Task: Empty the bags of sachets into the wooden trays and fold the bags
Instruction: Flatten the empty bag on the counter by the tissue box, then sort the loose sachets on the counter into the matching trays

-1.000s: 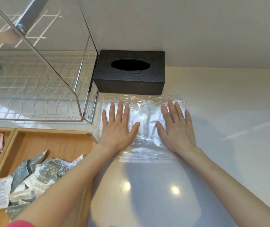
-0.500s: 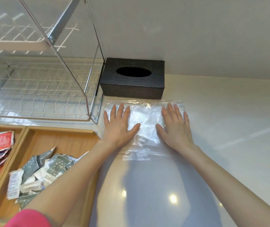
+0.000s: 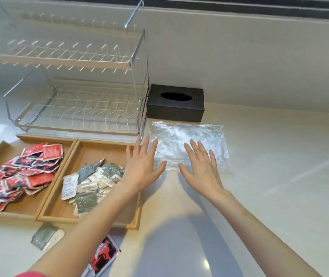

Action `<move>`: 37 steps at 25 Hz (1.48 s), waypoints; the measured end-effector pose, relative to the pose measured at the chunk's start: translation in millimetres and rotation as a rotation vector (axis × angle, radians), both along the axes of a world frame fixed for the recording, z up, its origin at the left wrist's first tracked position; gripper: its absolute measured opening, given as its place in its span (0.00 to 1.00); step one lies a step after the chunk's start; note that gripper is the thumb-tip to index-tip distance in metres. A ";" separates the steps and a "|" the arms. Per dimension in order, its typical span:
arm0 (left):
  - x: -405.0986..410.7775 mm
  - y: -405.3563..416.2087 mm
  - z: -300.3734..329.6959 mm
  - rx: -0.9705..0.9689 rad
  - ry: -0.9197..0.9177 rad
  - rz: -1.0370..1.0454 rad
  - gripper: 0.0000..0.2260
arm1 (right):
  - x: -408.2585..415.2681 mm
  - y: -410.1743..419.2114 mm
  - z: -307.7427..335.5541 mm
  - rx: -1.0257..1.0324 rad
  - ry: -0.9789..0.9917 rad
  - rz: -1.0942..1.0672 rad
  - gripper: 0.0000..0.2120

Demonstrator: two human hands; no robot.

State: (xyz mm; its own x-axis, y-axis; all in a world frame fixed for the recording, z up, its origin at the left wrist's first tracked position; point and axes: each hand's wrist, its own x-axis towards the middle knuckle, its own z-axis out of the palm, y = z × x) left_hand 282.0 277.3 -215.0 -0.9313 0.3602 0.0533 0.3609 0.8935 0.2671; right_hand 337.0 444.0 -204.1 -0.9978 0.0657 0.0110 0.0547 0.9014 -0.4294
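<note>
1. The clear plastic bag (image 3: 187, 144) is a crinkled, glossy rectangle lying flat on the pale countertop (image 3: 279, 176), just in front of the black tissue box (image 3: 175, 103), a textured block with an oval opening on top.
2. The left hand (image 3: 142, 166) has straight, spread fingers and grasps nothing; it sits at the bag's left edge, partly over the rim of the right wooden tray (image 3: 59, 208).
3. The right hand (image 3: 201, 166) is likewise flat and released, fingers splayed over the bag's near edge; whether the palm actually presses the plastic is hard to judge.
4. The right wooden tray holds a loose heap of grey-green and white sachets (image 3: 91, 182); the left wooden tray (image 3: 9, 214) holds red sachets (image 3: 19, 172), flat, crumpled foil squares.
5. Half a second ago both hands lay squarely on the middle of the bag; now they sit nearer and further left, and the bag shows more.
6. A grey-green sachet (image 3: 46, 237) and a red one (image 3: 103, 254) lie on the countertop in front of the trays.
7. A two-tier wire dish rack (image 3: 75, 108) stands behind the trays against a plain pale wall (image 3: 259, 56).
</note>
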 end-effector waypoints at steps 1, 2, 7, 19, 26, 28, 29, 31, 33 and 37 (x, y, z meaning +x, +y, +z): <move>9.1 -8.9 2.5 0.004 0.005 0.004 0.30 | 8.3 -9.4 2.0 -0.009 0.004 0.011 0.27; 18.1 -18.3 4.7 0.016 0.010 0.010 0.30 | 16.4 -18.9 3.8 -0.019 0.014 0.023 0.27; 57.1 -78.3 8.5 -0.004 0.027 0.047 0.28 | 53.3 -71.2 6.5 -0.094 0.030 0.072 0.27; 139.1 -201.1 -12.6 0.205 -0.068 0.130 0.26 | 121.9 -187.0 -14.3 -0.293 0.062 0.171 0.16; 153.8 -226.8 -33.9 0.167 -0.141 0.171 0.24 | 123.3 -209.7 -40.5 -0.131 -0.123 0.270 0.21; 155.6 -229.6 -37.8 0.158 -0.165 0.163 0.23 | 122.6 -211.4 -45.5 -0.072 -0.182 0.278 0.22; 156.8 -230.4 -40.1 0.145 -0.180 0.145 0.23 | 122.1 -211.9 -46.8 -0.060 -0.191 0.271 0.22; 159.7 -230.5 -44.8 0.113 -0.202 0.100 0.25 | 120.7 -212.2 -47.2 -0.064 -0.200 0.250 0.21; 160.8 -229.8 -47.7 0.100 -0.207 0.069 0.25 | 119.4 -212.6 -46.4 -0.069 -0.211 0.236 0.20; 159.6 -228.5 -49.3 0.121 -0.206 0.033 0.20 | 119.2 -215.6 -46.0 -0.055 -0.218 0.208 0.18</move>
State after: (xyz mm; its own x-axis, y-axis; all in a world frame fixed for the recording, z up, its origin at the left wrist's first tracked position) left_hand 441.6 48.8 -264.3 -0.9382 0.3317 -0.0983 0.2585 0.8610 0.4380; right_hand 456.1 228.4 -250.2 -0.9683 -0.1456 -0.2028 -0.0323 0.8786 -0.4765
